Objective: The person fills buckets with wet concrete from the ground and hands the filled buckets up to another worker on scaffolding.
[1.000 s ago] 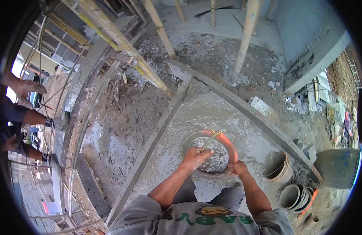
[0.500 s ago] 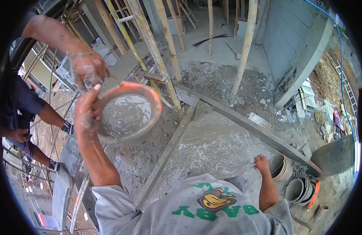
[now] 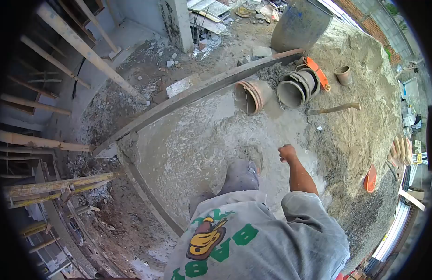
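Note:
My right hand point(image 3: 287, 153) hangs over the wet grey mortar point(image 3: 192, 144) in the framed bed, its fingers curled in and nothing visible in them. It touches no object. My left hand is out of view. My leg point(image 3: 239, 179) stands in the mortar to the left of the right hand. Beyond that hand lie nested buckets point(image 3: 253, 97) tipped on their side, and more stacked dark buckets point(image 3: 297, 88) beside them. A curved wooden handle point(image 3: 335, 109) lies to their right, its far end partly buried in the sand.
Boards point(image 3: 197, 95) edge the mortar bed. A large drum point(image 3: 302, 25) stands at the back, near an orange piece point(image 3: 317, 73) and a small pot point(image 3: 343, 75). A sand heap point(image 3: 365, 121) rises at right, with an orange scoop-like thing point(image 3: 370, 178). Poles point(image 3: 92, 49) stand at left.
My view has swung to the right. The large basin, the other person's hand and my left hand have left the view. More of the sand heap shows; my right hand stays curled.

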`<state>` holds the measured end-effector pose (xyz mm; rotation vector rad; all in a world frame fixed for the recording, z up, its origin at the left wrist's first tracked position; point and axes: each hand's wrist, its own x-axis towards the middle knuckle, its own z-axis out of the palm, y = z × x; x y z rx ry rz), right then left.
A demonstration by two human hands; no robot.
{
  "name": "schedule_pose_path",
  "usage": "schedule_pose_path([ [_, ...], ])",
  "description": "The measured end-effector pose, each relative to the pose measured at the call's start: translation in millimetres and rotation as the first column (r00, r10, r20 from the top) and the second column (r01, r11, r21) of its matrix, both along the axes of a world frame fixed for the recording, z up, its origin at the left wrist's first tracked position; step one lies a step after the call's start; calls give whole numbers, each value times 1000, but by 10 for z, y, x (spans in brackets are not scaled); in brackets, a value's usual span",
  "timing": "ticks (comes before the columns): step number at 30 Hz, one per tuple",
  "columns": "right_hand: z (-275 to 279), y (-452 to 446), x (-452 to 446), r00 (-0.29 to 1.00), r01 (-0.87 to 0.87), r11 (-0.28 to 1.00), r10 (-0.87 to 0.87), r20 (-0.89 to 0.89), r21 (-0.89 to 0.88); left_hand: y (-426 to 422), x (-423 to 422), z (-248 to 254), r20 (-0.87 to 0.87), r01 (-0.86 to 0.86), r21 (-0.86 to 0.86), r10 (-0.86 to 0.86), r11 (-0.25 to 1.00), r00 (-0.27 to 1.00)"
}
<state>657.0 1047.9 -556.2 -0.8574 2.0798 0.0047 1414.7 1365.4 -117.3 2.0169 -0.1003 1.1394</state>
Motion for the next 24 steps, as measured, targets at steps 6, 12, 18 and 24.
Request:
schedule_pose_path([
  [6,-1143,-526,207,825,-563,822,552,-119,-88,-2513,-1978,-4179,-949,908,-112,-314,404,23],
  [12,-2293,-1733,125,995,-79,960,91,32,-270,-4208,-5095,-6673,-963,976,-217,-165,7,-213],
  [18,-3499,-2664,-126,998,-44,938,58,31,-345,-5525,-6289,-8158,-874,915,-398,-274,-67,-400],
  [24,-3539,-2594,152,998,-53,724,70,-3,-688,-5708,-5851,-7915,-722,663,-691,-229,288,-653],
])
